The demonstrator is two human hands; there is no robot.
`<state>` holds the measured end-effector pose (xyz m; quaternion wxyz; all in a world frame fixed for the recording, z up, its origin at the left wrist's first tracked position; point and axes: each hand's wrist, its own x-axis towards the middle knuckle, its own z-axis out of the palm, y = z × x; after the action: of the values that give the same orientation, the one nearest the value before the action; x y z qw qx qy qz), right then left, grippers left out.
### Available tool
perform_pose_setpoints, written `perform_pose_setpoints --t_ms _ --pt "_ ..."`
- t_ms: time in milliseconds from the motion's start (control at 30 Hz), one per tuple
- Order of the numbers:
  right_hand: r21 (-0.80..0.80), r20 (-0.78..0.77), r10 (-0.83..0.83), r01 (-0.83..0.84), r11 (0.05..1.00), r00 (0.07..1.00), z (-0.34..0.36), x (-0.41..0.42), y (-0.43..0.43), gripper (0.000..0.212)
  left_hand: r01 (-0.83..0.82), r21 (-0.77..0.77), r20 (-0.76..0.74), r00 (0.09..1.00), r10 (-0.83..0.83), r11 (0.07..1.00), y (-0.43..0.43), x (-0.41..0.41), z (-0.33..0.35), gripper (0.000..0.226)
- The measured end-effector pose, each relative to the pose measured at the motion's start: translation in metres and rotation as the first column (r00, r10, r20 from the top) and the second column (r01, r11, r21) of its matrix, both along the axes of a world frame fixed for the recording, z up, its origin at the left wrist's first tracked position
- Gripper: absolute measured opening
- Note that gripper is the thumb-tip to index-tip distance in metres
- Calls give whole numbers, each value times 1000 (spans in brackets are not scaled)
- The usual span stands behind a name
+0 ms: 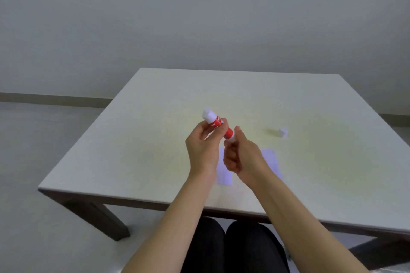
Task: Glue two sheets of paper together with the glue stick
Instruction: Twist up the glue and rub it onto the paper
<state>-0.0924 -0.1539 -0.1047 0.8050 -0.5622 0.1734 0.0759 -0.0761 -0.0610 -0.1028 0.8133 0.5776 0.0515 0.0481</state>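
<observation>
A red and white glue stick [218,123] is held tilted above the table, its white tip pointing up and left. My left hand [203,148] grips its red body. My right hand [240,155] pinches the white bottom end. The glue stick's white cap [283,132] stands alone on the table to the right. Two white sheets of paper lie flat under my hands: one sheet [225,173] shows between my wrists, the other sheet [271,160] shows to the right of my right wrist. Both are partly hidden by my arms.
The pale table [137,153] has dark legs and stands on a grey floor before a plain wall. Its near edge runs just above my dark-clothed knees [233,248].
</observation>
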Motion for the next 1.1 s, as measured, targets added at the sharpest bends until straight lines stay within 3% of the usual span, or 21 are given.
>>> perform_pose_setpoints --t_ms 100,233,300,400,467,633,700,833,900,1000,1100 --pt "-146 57 38 -29 989 998 8 0 -7 49 -6 -42 18 1000 6 999 4 0 1 16" --pt "-156 327 92 -43 987 940 8 -7 -14 18 -26 -69 1 1000 26 997 6 -3 0 27" --pt "-128 283 89 -54 990 955 7 -10 -15 24 5 -63 -5 1000 -5 998 4 -6 0 31" --pt "-140 34 61 -56 989 998 9 -10 -16 50 68 -15 13 998 -68 998 2 -13 0 25" --pt "-165 10 56 -54 985 998 10 -11 -17 54 87 -24 17 996 -87 996 3 -15 0 25" --pt "-243 321 107 -27 970 941 4 -17 -20 18 56 -47 0 998 -56 997 8 -13 -1 34" --pt "-167 244 110 -70 983 964 2 -15 -20 23 100 -58 3 995 -100 993 11 -11 -4 26" --pt "132 -134 225 -207 969 965 5 -12 -14 48 224 -74 41 974 -222 972 22 -8 -11 19" --pt "130 -181 240 -218 967 954 1 -10 -13 52 259 -71 41 966 -256 963 26 -8 -15 8" --pt "56 -50 234 -231 971 971 -7 -12 -11 56 257 -66 39 966 -255 964 29 -7 -20 9" --pt "120 179 224 -248 961 958 -11 -16 -5 39 243 11 51 969 -244 970 26 -6 -20 22"
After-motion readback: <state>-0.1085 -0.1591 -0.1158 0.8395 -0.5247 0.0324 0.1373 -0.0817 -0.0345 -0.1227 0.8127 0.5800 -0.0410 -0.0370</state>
